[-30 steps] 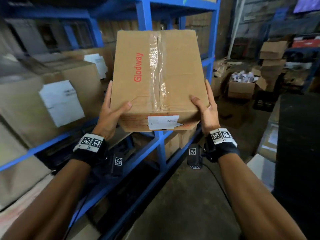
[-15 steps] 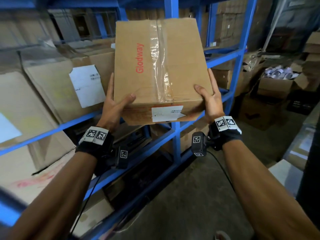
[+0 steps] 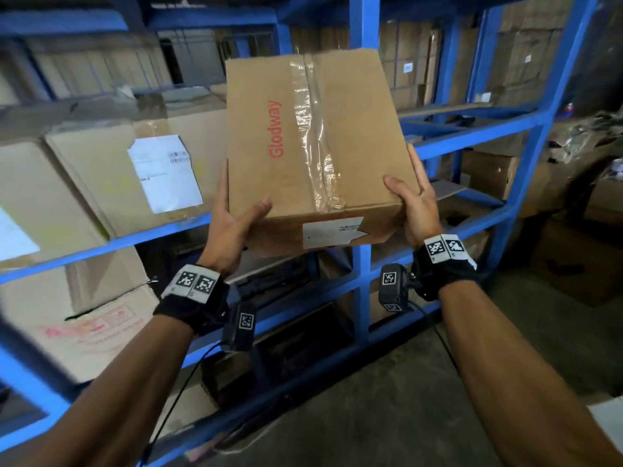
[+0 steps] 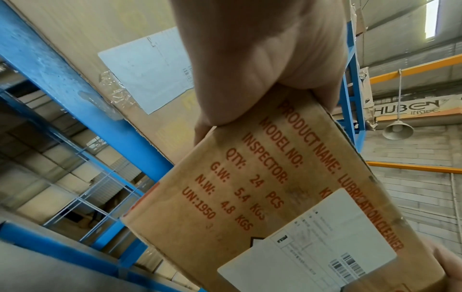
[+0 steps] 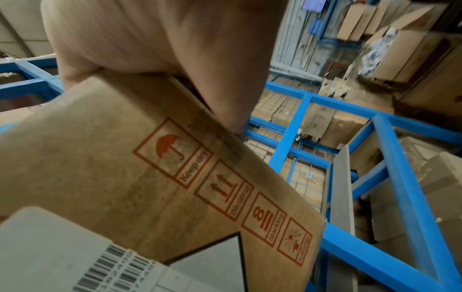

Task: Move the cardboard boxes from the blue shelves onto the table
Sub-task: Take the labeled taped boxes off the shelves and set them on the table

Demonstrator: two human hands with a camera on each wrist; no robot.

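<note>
A brown cardboard box with red "Glodway" print, clear tape along its top and a white label on its near side is in the air in front of the blue shelves. My left hand grips its near left corner, thumb on top and fingers along the side. At the near right corner my right hand grips the same way. In the left wrist view the left hand clasps the box at its edge. The right wrist view shows the right hand over the box corner.
Large cardboard boxes with white labels fill the left shelf, and another box with red print sits below. A blue upright stands right behind the held box. More boxes lie at the right. Concrete floor lies below.
The head view has swung left towards the shelves, and the dark table at the right has left the picture. Both hands keep the same hold on the box.
</note>
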